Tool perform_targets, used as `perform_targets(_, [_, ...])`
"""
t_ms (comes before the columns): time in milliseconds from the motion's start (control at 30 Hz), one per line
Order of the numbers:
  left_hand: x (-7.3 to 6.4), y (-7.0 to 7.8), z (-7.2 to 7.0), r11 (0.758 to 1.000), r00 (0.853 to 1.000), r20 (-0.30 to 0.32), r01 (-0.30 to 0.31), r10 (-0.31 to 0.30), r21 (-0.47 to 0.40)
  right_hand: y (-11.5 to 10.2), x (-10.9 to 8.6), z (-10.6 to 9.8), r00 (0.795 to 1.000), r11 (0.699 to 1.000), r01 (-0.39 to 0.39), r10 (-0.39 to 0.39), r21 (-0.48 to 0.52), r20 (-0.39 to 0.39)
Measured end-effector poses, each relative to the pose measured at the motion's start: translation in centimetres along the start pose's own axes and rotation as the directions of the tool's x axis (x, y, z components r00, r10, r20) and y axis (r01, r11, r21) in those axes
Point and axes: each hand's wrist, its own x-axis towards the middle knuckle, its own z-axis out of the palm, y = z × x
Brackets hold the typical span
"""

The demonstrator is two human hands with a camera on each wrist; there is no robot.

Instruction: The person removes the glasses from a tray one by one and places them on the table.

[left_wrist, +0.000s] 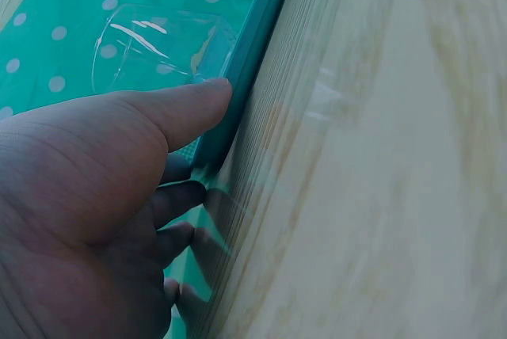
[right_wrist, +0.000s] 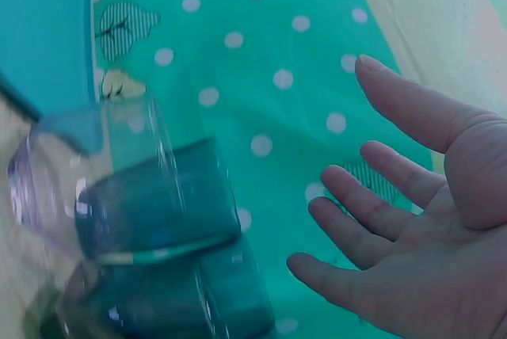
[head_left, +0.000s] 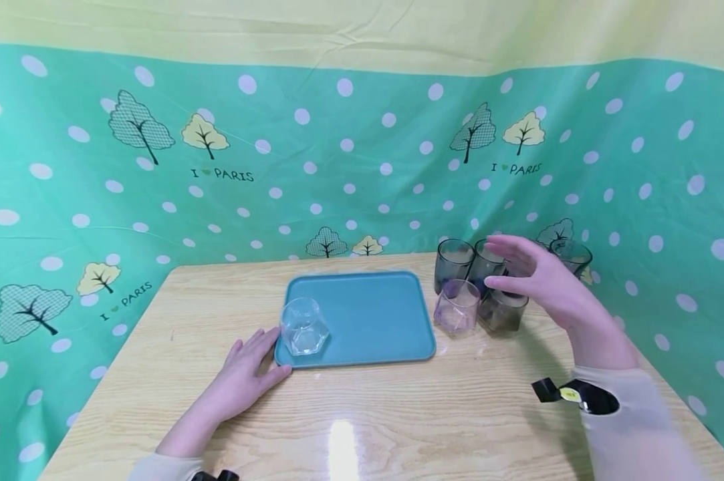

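Note:
My left hand [head_left: 241, 381] rests at the near left corner of a blue tray [head_left: 374, 321]. Its thumb touches the tray's rim in the left wrist view, with the fingers fairly straight along the side. A clear glass [head_left: 304, 327] with a faceted base stands upright on the tray, close to that hand. My right hand [head_left: 548, 280] hovers over the group of glasses, fingers spread, holding nothing. Below and left of it are a pale purple glass [head_left: 456, 310], a dark grey glass [head_left: 453, 264] and a short smoky glass [head_left: 503, 314]. Another grey glass [head_left: 482, 267] is partly hidden by the fingers.
Behind the right hand, a further dark glass [head_left: 572, 254] shows only in part. The wooden table [head_left: 362, 427] reaches a green dotted cloth [head_left: 313, 153] hanging along the back and sides. The pale purple glass stands just off the tray's right edge.

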Motion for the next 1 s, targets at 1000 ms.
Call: perform_targets(1000, [-0.1, -0.3, 0.2, 1.000, 1.000, -0.017, -0.013, 0.013, 0.009, -4.7, 5.2, 11.3, 0.971, 0.972, 0.100, -0.142, 0.212, 0.194])
